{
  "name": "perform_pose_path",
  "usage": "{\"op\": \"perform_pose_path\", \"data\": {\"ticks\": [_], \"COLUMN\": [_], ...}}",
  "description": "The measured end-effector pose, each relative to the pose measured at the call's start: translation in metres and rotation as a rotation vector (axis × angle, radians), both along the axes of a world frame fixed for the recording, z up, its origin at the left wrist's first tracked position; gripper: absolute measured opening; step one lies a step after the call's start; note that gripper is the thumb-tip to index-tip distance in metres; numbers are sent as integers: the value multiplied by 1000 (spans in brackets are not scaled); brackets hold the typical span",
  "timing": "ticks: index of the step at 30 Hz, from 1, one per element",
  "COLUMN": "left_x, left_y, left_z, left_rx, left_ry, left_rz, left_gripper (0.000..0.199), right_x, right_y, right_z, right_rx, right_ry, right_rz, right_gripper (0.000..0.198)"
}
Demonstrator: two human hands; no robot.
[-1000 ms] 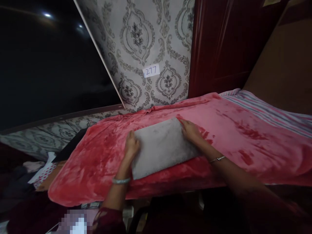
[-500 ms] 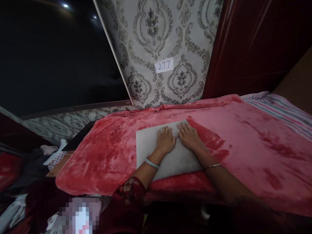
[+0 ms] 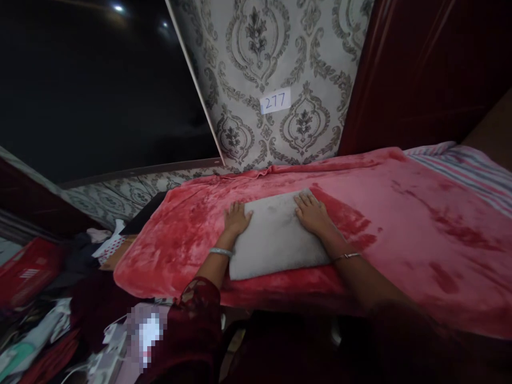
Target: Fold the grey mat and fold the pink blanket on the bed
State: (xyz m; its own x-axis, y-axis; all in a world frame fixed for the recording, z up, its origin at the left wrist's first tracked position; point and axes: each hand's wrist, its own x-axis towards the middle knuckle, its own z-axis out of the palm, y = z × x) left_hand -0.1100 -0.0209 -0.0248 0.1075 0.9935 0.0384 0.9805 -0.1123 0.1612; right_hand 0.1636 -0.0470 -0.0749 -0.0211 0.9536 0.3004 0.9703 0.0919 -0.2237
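Note:
A light grey, soft-looking rectangular cloth [image 3: 280,240] lies flat on a red plush blanket [image 3: 176,240]; its exact kind cannot be told. My left hand [image 3: 237,218] rests palm down at the cloth's far left corner, fingers stretched out and pointing away from me. On the cloth's far right part lies my right hand [image 3: 312,214], also flat with its fingers extended. Neither hand grasps anything. A band circles my left wrist and a thin bangle my right.
A large dark screen [image 3: 100,85] stands at the back left, before patterned wallpaper [image 3: 256,64] bearing a paper marked 277 [image 3: 275,100]. Striped fabric [image 3: 460,170] lies at the right. Lower left are a red box [image 3: 30,272], a power strip [image 3: 108,354] and mixed clutter.
My left hand has slid left, from the middle of the cloth to its left edge. The right hand stays about where it was on the cloth. The whole view has shifted slightly.

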Motion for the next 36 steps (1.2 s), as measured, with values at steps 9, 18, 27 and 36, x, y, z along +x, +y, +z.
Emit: {"op": "perform_pose_path", "data": {"ticks": [9,18,27,36], "left_x": [59,119,23,-19], "left_y": [-60,-117,-121,-120], "left_z": [19,-24,-26,-19], "left_rx": [12,-13,92,104], "left_ry": [31,126,13,-11], "left_rz": [-225,-428,-205,-168], "left_gripper": [69,74,73,63], "right_x": [13,12,12,55], "right_y": [-22,-73,-69,-74], "right_z": [25,3,0,5], "right_rx": [-110,-60,-37,-38], "right_ry": [15,-23,4,229], "right_rz": [38,31,40,52], "right_gripper": [52,54,56,53]}}
